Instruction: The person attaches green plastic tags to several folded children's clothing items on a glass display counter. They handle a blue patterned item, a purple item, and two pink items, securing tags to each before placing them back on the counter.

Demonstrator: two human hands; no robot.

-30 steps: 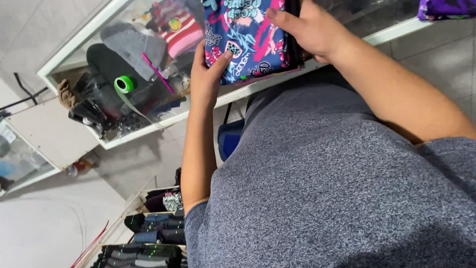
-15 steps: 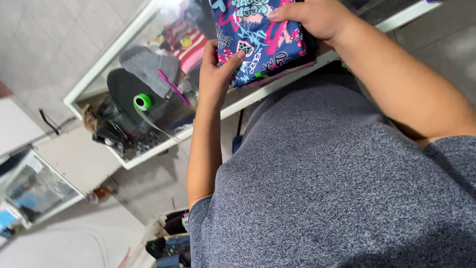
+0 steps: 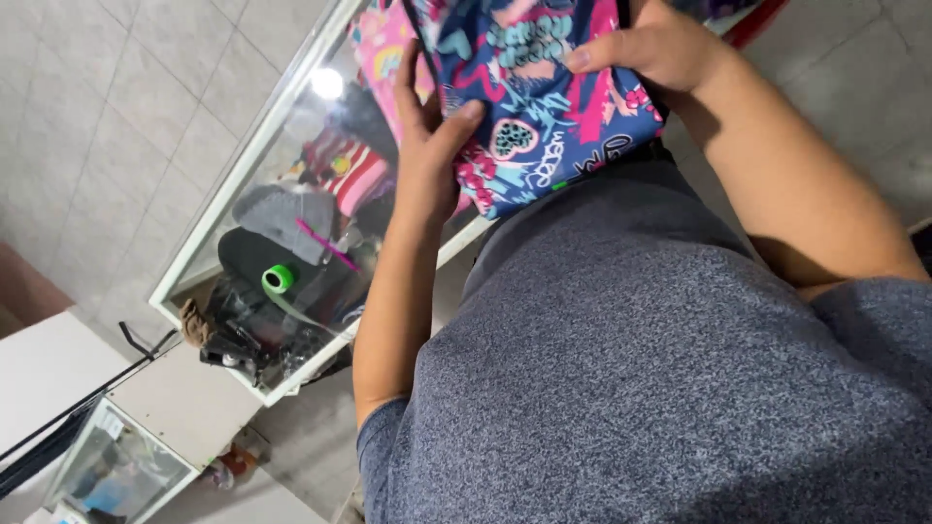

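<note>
Nearest the camera, a grey marled shirt (image 3: 660, 388) filled the lower right of the view. Both bare forearms reached up from it to a patterned blue and pink bag (image 3: 544, 107), held at chest height against the near edge of a glass-topped worktop (image 3: 291, 126). Left hand (image 3: 432, 155) gripped the bag's left edge, thumb pressed over the front of the fabric, fingers (image 3: 408, 82) straight and close together up along the side. Right hand (image 3: 660, 49) clamped the bag's upper right part, thumb lying flat across the print, other fingers hidden behind the bag. Bag covered with hearts and graffiti-style shapes; its top ran out of frame. Beyond the left hand, under the glass, lay striped red and white fabric (image 3: 345, 175), a grey cap (image 3: 282, 218) with a pink stick across it, a green tape roll (image 3: 279, 279), and dark clutter near the far corner. Furthest off, pale floor tiles (image 3: 107, 116) and a second small glass case (image 3: 116, 471) at lower left.
</note>
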